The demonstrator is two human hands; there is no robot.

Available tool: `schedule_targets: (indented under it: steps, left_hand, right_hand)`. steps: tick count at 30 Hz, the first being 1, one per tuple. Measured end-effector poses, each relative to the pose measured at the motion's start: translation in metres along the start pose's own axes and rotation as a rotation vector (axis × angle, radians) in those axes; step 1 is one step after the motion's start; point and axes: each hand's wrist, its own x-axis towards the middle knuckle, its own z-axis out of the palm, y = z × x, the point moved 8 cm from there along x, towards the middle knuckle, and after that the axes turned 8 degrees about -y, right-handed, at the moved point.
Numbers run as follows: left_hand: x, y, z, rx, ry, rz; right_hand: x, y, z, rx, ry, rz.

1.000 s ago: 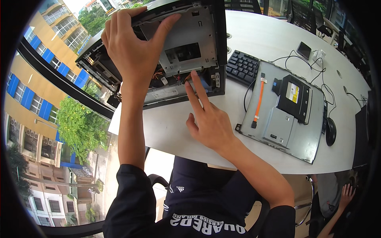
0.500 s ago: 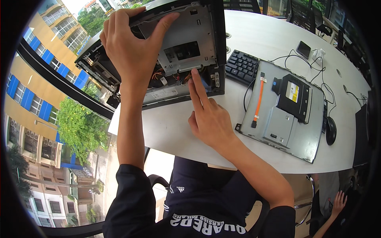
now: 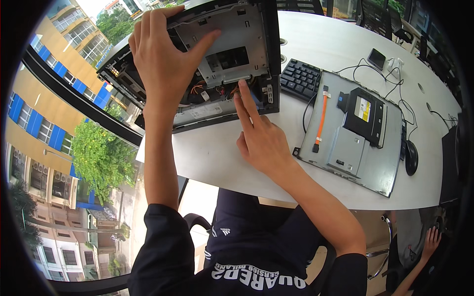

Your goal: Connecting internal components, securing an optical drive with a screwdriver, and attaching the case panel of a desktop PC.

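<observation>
A black desktop computer case (image 3: 273, 101) stands opened at the table's left, its inside facing me. Across its upper part is a grey metal drive bracket (image 3: 232, 37) with a rectangular cut-out. My left hand (image 3: 163, 61) grips the upper left of the case, fingers over the edge and thumb stretched across the bracket. My right hand (image 3: 264, 135) holds nothing. Its index and middle fingers point up to the bracket's lower lip, the index fingertip appearing to touch it, while the other fingers are curled. Below the lip show orange and dark cables (image 3: 200, 90), partly hidden.
Right of the case lie a black keyboard (image 3: 301, 78) and a grey side panel (image 3: 380, 177). On the panel rest an optical drive (image 3: 370, 116), a metal box-shaped part (image 3: 347, 152) and an orange cable (image 3: 323, 118). A mouse (image 3: 411, 158) is beyond. Another person's hand (image 3: 432, 240) shows lower right.
The view has shifted slightly. My left thumb sits a little lower against the bracket. My right fingers stay at the bracket's lower lip.
</observation>
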Motion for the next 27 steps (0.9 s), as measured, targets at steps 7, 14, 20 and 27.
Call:
schedule_targets:
  steps: [7,14,20,27]
  left_hand:
    - [-0.001,-0.002,-0.001,0.031,-0.029,-0.013]
    - [-0.004,0.003,0.0,0.028,-0.081,0.03]
    - [-0.005,0.002,-0.003,0.053,-0.115,0.047]
    - [-0.004,0.002,0.002,0.048,-0.122,0.012]
  right_hand:
    - [-0.002,-0.005,-0.01,0.136,0.017,0.012]
    - [-0.003,-0.008,-0.006,0.163,0.028,-0.014]
    - [-0.002,-0.01,-0.005,0.102,0.054,-0.046]
    - [-0.005,-0.01,-0.003,0.113,0.041,-0.051]
